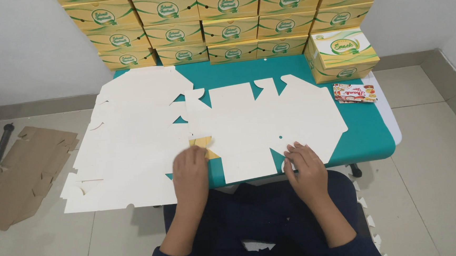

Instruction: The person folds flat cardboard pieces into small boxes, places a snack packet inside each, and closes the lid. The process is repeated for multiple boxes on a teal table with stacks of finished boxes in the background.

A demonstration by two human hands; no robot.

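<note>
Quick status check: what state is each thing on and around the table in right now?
Flat box blank: unfolded, plain side up, both hands on it.
Left hand: flat on the near edge.
Right hand: pressing a near flap.
Blank pile: flat, fanned.
Yellow boxes: assembled, stacked.

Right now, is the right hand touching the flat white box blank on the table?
Touching. The head view shows the right hand with its fingers lying flat on the near edge of the unfolded white box blank.
</note>
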